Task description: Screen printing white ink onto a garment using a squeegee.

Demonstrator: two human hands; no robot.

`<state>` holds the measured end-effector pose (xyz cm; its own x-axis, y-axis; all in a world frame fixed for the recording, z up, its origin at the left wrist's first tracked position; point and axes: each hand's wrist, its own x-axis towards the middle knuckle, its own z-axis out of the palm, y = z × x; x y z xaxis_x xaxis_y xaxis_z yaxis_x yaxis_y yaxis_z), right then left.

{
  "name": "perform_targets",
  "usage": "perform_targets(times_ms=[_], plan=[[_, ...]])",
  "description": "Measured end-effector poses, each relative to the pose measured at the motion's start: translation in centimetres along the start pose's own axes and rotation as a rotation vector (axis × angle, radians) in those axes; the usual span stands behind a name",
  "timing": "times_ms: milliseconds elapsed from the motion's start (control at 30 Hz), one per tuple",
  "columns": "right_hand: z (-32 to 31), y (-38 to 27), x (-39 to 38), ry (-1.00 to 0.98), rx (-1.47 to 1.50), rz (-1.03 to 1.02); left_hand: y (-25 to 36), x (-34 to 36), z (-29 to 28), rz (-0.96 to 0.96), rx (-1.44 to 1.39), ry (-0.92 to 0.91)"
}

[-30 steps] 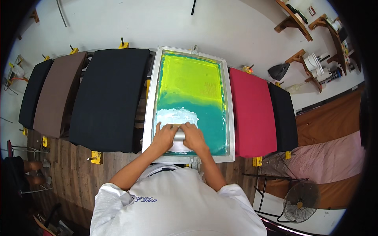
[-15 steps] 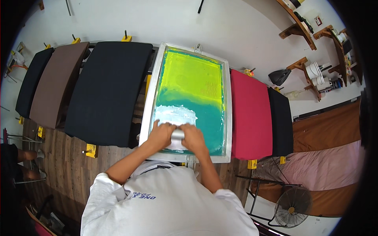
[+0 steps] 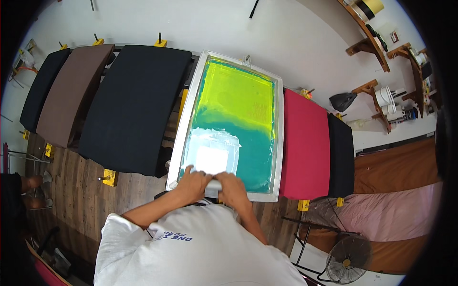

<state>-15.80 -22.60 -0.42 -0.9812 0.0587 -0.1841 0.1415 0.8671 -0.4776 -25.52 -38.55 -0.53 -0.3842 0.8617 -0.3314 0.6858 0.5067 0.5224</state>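
Left grip (image 3: 192, 185) and right grip (image 3: 232, 188) both closed around squeegee (image 3: 213, 187), its silver middle showing between them. Squeegee at near end of screen (image 3: 280, 138); white ink (image 3: 212, 158) just beyond both hands.

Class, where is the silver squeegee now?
In the head view, the silver squeegee is held between the left hand and right hand, left of centre, at the lower end of the screen frame, below the white patch.
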Motion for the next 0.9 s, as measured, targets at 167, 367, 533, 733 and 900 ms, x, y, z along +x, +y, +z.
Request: perform_targets(times_ms=[167, 367, 533, 733, 900], plan=[[-1.6, 2.3, 6.1, 0.124, -0.148, -0.010, -2.9, 5.8, -0.9, 0.022, -0.040, 0.371], [1.9, 1.9, 2.5, 0.183, -0.115, -0.053, -3.3, 3.2, 4.5, 0.134, 0.068, 0.488], [1.6, -0.4, -1.1, -0.036, -0.035, 0.066, -1.0, -1.1, 3.0, 0.090, -0.027, 0.184], [-2.0, 1.1, 5.2, 0.073, -0.075, 0.036, -3.3, 4.7, -0.9, 0.087, -0.007, 0.377], [-1.7, 4.2, 8.1, 0.084, -0.007, -0.045, -4.0, 7.3, -0.1, 0.110, -0.036, 0.507]])
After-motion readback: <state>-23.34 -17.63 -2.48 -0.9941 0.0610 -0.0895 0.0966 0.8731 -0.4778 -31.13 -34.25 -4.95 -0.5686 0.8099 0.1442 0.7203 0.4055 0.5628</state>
